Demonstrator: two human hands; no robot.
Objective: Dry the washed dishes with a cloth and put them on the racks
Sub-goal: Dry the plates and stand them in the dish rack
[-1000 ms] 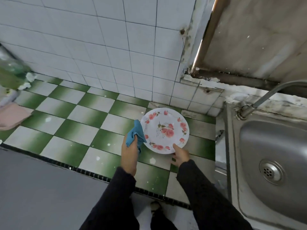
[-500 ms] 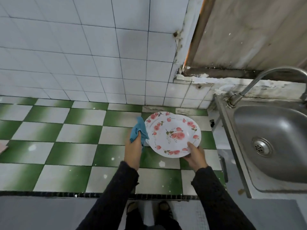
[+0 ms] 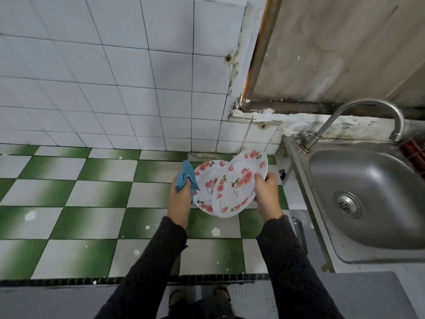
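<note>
The green-and-white checkered bench point(image 3: 92, 222) fills the lower left of your view, with a white tiled wall point(image 3: 115, 77) behind it. The steel sink point(image 3: 372, 185) sits at its right end, under a curved tap point(image 3: 358, 111).

Both your arms, in dark sleeves, reach forward from the bottom of the view and converge over the bench's right part, close to the sink's edge. Between your hands, clear of the bench, you hold what looks like two white plates with pink flowers. They overlap, and both are tilted up on edge with their faces towards you. The front plate point(image 3: 241, 187) lies to the right and partly covers the rear plate point(image 3: 207, 180).

Your right hand point(image 3: 266, 194) grips the front plate at its right rim, thumb curled over onto the flowered face and fingers wrapped behind the edge. Your left hand point(image 3: 181, 196) is closed round the bunched blue cloth point(image 3: 187, 177) and presses it against the left rim of the rear plate. The back of that hand faces you, so its fingers are hidden.
</note>
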